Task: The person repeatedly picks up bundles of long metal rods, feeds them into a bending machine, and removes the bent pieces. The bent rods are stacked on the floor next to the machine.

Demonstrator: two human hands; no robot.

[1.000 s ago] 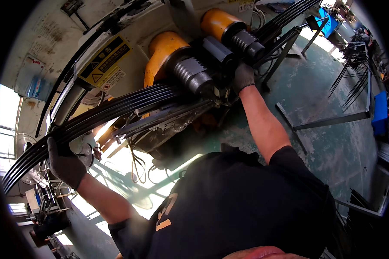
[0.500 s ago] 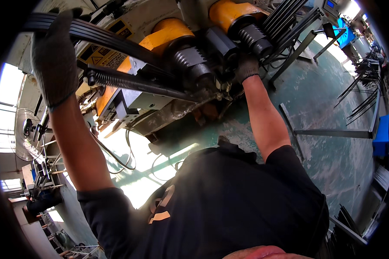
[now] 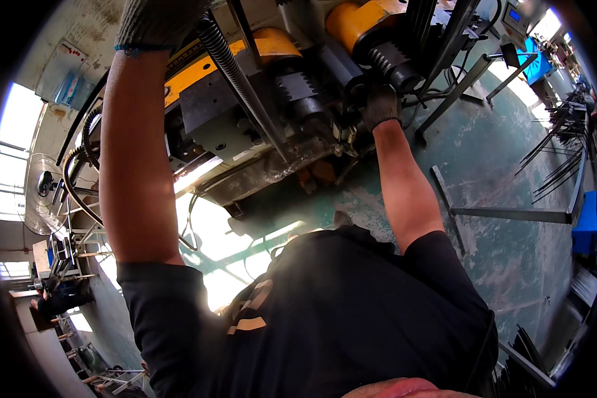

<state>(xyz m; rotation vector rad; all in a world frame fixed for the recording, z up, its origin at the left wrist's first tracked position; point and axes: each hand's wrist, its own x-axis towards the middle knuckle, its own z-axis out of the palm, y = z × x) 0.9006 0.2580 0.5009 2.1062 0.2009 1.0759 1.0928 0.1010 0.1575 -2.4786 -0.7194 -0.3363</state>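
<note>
My left hand, in a grey knitted glove, is raised at the top edge of the head view, where its fingers are cut off. Close beside it is the upper end of a threaded, spring-like rod, which slants down to the machine. A dark metal bar stands to the right of that rod. My right hand, also gloved, reaches in at the machine just below a ridged dark cylinder. Shadow and machine parts hide its fingers, so any hold there does not show.
The machine has yellow-orange housings and a second ridged cylinder. Thin dark rods lie on a rack at the right. A metal stand rises from the green floor. At the left is a round fan.
My left hand has moved up and right, partly out of view. The spring-like rod has swung from nearly level to steep, and the long bars have left their slanted place. My right hand stays put.
</note>
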